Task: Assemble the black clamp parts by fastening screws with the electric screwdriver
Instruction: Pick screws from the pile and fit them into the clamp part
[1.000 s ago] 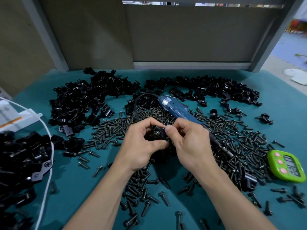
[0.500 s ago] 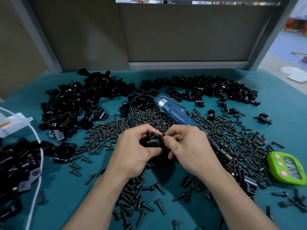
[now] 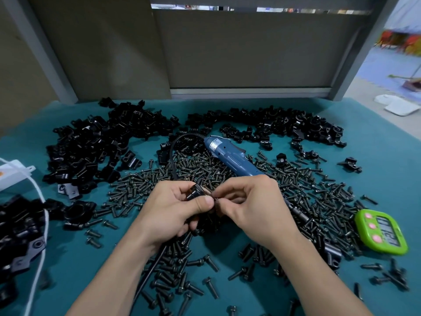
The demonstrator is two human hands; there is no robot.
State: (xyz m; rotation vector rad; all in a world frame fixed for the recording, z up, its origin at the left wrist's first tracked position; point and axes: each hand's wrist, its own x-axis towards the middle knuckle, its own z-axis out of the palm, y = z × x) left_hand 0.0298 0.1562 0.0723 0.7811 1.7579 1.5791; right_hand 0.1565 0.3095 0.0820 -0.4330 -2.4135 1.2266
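Both hands meet over the middle of the teal bench [image 3: 376, 147], above a wide scatter of loose black screws [image 3: 319, 201]. The left hand [image 3: 173, 210] holds a black clamp part [image 3: 194, 193]: its fingers are curled round the piece from behind and its thumb lies across the front, so most of the part is hidden. The right hand [image 3: 252, 208] is drawn in close against it, with its fingers narrowed to a pinch on what looks like a screw [image 3: 214, 196] at the right edge of the clamp part; it is too small to tell how far it sits in. The blue electric screwdriver [image 3: 230, 156] lies on the screws just beyond the hands, its tip end passing under the right hand and its black cord [image 3: 172, 153] looping off the rear. Heaps of black clamp parts lie along the far side, a big one at far left [image 3: 95, 142] and a longer one at far right [image 3: 284, 124], and more are piled at the near left edge. A green timer [image 3: 380, 231] sits to the right, and a white cable [image 3: 38, 247] runs down the left side.
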